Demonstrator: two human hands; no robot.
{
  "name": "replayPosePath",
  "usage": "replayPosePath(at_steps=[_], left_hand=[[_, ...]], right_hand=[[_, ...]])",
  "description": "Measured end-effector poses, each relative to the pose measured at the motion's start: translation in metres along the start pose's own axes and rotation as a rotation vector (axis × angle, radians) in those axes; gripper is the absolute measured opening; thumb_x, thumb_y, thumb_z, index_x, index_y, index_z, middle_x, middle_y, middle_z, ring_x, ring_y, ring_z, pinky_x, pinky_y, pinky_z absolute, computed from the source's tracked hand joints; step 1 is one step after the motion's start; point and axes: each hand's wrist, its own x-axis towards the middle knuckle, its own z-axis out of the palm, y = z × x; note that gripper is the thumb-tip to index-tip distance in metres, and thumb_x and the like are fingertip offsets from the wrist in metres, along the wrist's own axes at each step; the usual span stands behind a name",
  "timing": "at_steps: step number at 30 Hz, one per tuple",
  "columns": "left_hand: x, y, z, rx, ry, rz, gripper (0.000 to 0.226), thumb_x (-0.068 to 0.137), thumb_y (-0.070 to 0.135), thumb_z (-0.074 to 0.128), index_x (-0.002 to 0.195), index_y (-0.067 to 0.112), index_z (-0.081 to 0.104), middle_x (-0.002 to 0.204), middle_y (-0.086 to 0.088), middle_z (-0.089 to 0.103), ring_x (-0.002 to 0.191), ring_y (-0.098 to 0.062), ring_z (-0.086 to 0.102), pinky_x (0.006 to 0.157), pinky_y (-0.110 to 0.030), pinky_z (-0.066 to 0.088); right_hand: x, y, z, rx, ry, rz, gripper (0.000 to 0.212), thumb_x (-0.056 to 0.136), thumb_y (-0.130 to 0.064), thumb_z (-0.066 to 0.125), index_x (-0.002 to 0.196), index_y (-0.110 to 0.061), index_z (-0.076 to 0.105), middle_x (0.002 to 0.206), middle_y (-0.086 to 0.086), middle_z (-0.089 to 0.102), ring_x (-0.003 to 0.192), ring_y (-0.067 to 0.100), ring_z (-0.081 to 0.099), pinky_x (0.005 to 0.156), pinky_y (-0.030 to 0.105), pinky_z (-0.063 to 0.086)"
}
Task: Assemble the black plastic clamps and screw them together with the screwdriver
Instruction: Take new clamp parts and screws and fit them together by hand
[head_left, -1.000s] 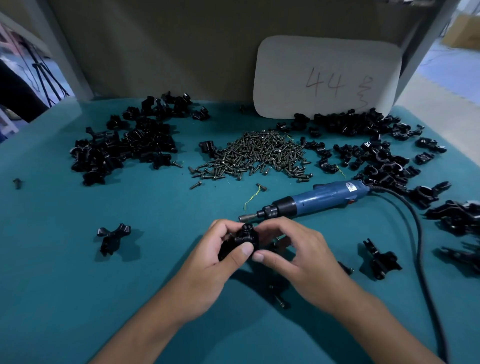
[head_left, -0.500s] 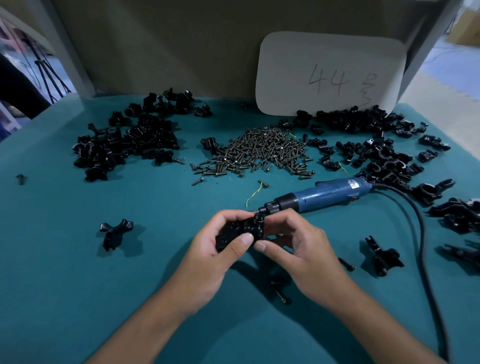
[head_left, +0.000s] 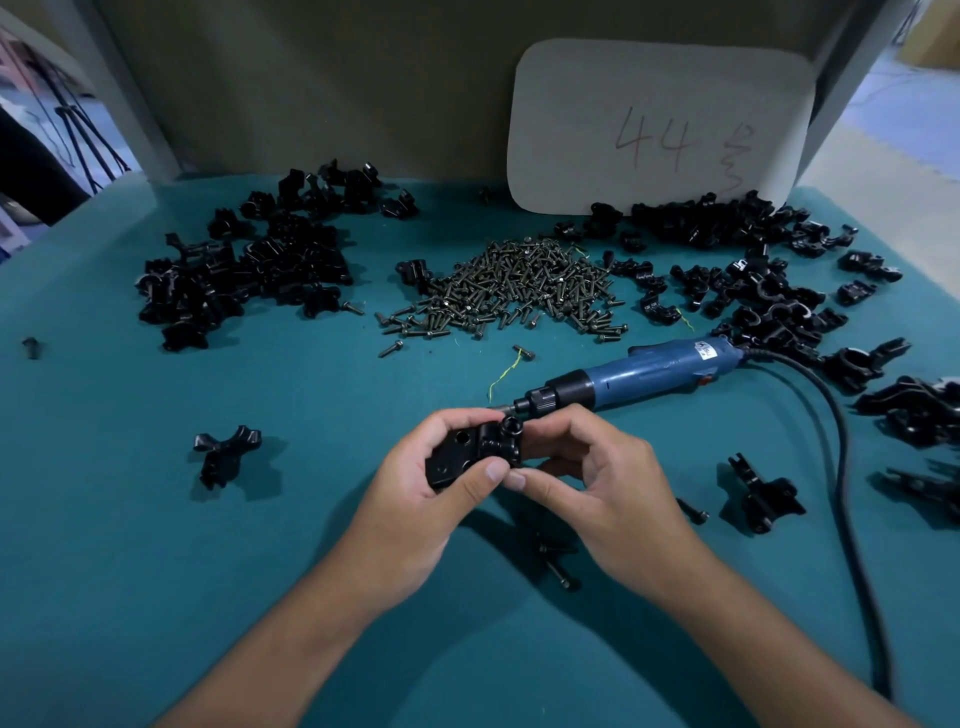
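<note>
Both hands hold one black clamp (head_left: 475, 454) above the green table (head_left: 156, 571), just in front of the tip of the blue screwdriver (head_left: 631, 382), which lies on its side. The left hand (head_left: 421, 512) grips the clamp's flat left part with thumb below and fingers behind; the right hand (head_left: 597, 483) pinches its right end between thumb and curled fingers. Beyond the screwdriver sits a heap of screws (head_left: 511, 291). Piles of clamp parts (head_left: 244, 270) lie left and right of that heap. A white card (head_left: 660, 127) stands behind.
</note>
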Motion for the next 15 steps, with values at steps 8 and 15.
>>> replayPosePath(at_steps=[8,15], left_hand=[[-0.0001,-0.0010,-0.0010,0.010,-0.009,0.015,0.027,0.084,0.022,0.071,0.111,0.025,0.067,0.101,0.004,0.075,0.096,-0.008,0.069,0.087,-0.017,0.050],[0.0002,-0.0011,-0.0008,0.031,-0.019,0.037,0.030,0.080,0.040,0.072,0.109,0.036,0.068,0.099,0.002,0.075,0.096,-0.009,0.069,0.087,-0.018,0.049]], right_hand=[[-0.0006,-0.0014,0.0009,0.002,0.010,-0.012,0.023,0.084,-0.053,0.077,0.103,-0.045,0.065,0.106,-0.012,0.075,0.099,0.017,0.074,0.086,0.035,0.060],[-0.0005,-0.0038,0.0013,-0.017,0.018,-0.023,0.023,0.083,-0.054,0.076,0.102,-0.044,0.065,0.104,-0.013,0.075,0.098,0.014,0.073,0.085,0.030,0.059]])
